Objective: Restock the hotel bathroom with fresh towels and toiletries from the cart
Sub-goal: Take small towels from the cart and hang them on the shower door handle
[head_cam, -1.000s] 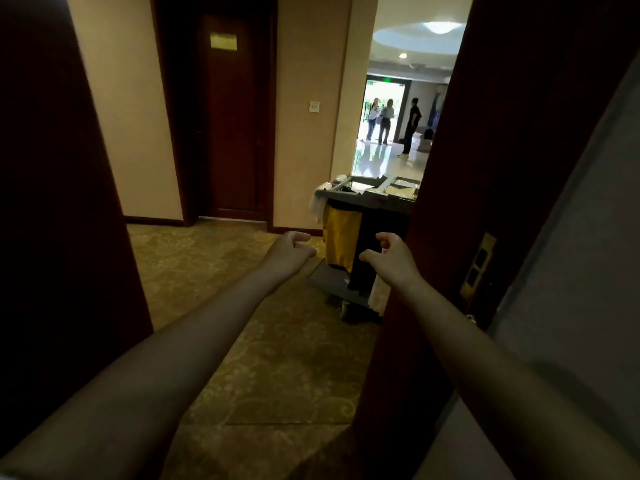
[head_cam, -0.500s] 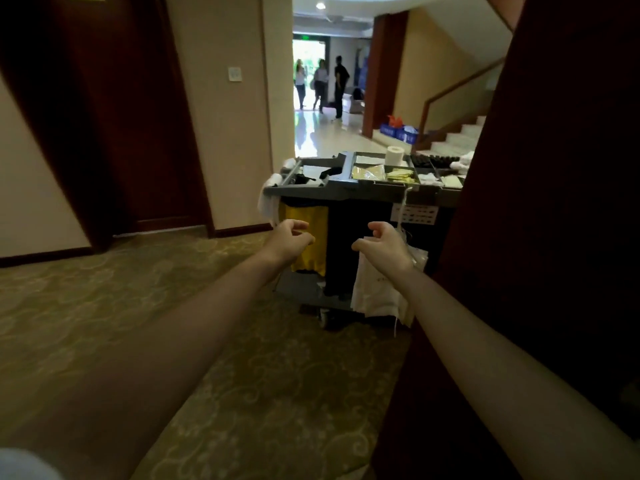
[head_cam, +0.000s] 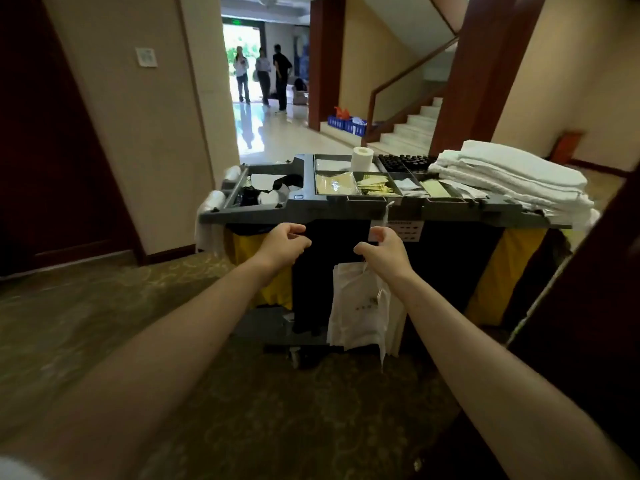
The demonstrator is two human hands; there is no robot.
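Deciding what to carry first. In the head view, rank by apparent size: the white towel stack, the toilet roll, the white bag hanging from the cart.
1. white towel stack, clearly largest.
2. white bag, though it hangs nearer the camera, which flatters it.
3. toilet roll, smallest; it stands farther back.

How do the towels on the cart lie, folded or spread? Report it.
Folded: the white towels lie stacked in flat, layered folds on the right end of the cart top.
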